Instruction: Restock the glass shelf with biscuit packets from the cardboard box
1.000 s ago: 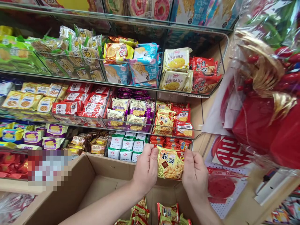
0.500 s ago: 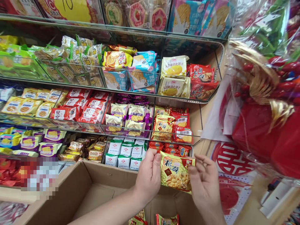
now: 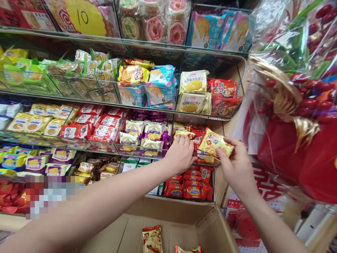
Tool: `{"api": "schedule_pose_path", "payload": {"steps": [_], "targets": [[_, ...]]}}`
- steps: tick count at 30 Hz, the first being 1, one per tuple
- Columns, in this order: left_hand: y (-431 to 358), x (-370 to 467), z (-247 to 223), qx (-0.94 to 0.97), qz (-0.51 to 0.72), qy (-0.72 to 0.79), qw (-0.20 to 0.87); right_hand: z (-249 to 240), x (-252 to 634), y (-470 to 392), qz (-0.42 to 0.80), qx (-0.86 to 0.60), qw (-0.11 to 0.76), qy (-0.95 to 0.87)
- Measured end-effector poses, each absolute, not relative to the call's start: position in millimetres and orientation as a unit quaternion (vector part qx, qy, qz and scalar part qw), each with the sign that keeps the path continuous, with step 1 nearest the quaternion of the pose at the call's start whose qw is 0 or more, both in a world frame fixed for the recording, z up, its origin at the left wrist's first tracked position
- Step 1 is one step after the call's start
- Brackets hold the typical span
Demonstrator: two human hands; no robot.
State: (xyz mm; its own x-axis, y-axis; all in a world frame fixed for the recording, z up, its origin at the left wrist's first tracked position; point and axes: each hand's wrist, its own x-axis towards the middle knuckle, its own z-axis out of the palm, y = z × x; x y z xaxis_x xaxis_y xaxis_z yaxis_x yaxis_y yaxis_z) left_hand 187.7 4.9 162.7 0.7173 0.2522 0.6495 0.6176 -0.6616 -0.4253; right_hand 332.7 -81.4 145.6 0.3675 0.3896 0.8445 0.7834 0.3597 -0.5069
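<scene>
My right hand (image 3: 237, 161) pinches a yellow snack packet (image 3: 214, 143) by its right end, in front of the shelf's right side. My left hand (image 3: 181, 154) reaches into the shelf compartment holding yellow packets (image 3: 184, 130); its fingers are bent over the front ones, and what they grip, if anything, is hidden. Red packets (image 3: 198, 138) stand just right of my left hand. Below, an open cardboard box (image 3: 168, 207) holds a yellow and red packet (image 3: 152, 239) and part of another (image 3: 187, 249).
Clear-fronted shelves (image 3: 147, 109) of wrapped biscuits span the view. Red smaller packets (image 3: 189, 184) fill the lowest right compartment. Plastic-wrapped red decorations (image 3: 295, 140) hang at the right, close to my right arm. A yellow price sign (image 3: 85, 17) is at the top left.
My left hand has let go of the yellow packet and moved up to the shelf compartment. My right hand has raised that packet, now tilted. The view has shifted, showing more of the box.
</scene>
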Motion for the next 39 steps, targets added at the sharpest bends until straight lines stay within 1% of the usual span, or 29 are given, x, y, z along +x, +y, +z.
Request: {"api": "schedule_pose_path", "payload": {"steps": [3,7,11,16,20,24,28,33,39], "targets": [[11,194,171,-0.863,-0.248,-0.304,0.32,158,328,-62,-0.155,-0.563,0.595,-0.552],[18,195,187,-0.884,-0.179,-0.314,0.296,171,330,-33,-0.114,-0.57,0.601,-0.549],[20,194,192,-0.884,-0.146,-0.322,0.306,178,336,-7,-0.089,-0.574,0.595,-0.555],[12,189,190,-0.872,-0.164,-0.334,0.319,178,339,11,-0.079,-0.573,0.588,-0.565],[2,184,186,-0.847,-0.174,-0.361,0.349,179,333,19,-0.08,-0.566,0.557,-0.603],[-2,180,176,-0.834,-0.198,-0.339,0.388,186,329,28,-0.082,-0.584,0.521,-0.617],[8,179,167,-0.847,-0.215,-0.317,0.369,193,331,33,-0.093,-0.611,0.486,-0.618],[20,177,168,-0.851,-0.224,-0.315,0.355,193,336,30,-0.098,-0.613,0.454,-0.64],[14,183,173,-0.849,-0.208,-0.341,0.345,178,332,24,-0.135,-0.612,0.476,-0.618]]}}
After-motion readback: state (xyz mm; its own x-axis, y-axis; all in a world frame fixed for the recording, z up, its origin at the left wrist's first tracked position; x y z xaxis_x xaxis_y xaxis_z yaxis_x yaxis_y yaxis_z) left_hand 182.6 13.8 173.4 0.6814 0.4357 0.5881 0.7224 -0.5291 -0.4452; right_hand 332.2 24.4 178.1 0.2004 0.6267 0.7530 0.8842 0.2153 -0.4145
